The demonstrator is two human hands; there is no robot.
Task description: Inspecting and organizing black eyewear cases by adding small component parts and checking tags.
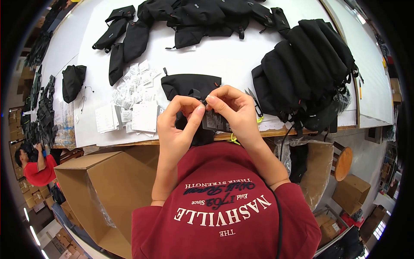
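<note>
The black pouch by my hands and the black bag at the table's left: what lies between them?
In the head view, a scatter of white paper tags lies between the black pouch and the black bag.

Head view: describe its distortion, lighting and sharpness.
Head view: strong fisheye, the white worktable edge bows and a black rim rings the frame; even overhead light, soft shadows, no glare; left hand, right hand and black fabric pouch sharp, dark corners dim.

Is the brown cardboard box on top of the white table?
No, the brown cardboard box sits below the white table edge.
</note>
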